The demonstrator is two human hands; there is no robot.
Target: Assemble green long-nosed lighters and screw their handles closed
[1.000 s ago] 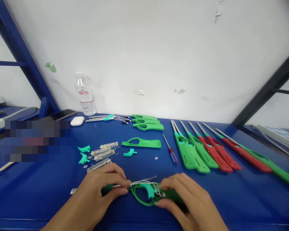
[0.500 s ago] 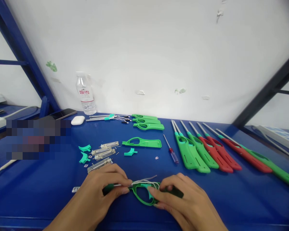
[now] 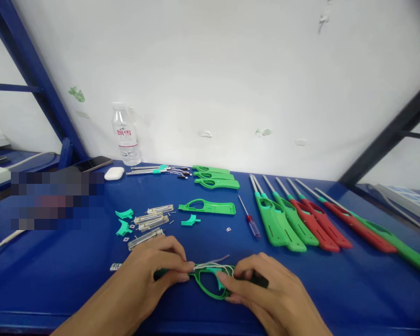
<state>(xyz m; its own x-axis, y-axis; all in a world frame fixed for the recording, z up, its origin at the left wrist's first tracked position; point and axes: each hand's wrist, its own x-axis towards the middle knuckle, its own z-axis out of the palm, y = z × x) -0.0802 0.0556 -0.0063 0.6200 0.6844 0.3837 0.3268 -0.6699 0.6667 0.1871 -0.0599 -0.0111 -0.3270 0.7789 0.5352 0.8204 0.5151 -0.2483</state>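
Note:
Near the table's front edge, a green lighter casing half (image 3: 205,291) is held between my two hands. My left hand (image 3: 161,268) pinches its narrow end, with thumb and forefinger closed near where thin white wires (image 3: 210,265) come out. My right hand (image 3: 259,284) grips the wider handle end, its thumb on a teal trigger (image 3: 220,280) set in the casing's loop. The wires run along the top of the loop toward my right fingers. The handle's inside is mostly hidden by my right hand.
Beyond my hands lie clear fuel tanks (image 3: 154,219), a loose teal trigger (image 3: 191,220) and another green casing half (image 3: 217,207). A screwdriver (image 3: 252,226) lies beside assembled green and red lighters (image 3: 315,219) at right. A water bottle (image 3: 126,135) stands by the wall.
The view has shifted very slightly. Both hands keep their hold on the casing, and the parts on the table stay where they were.

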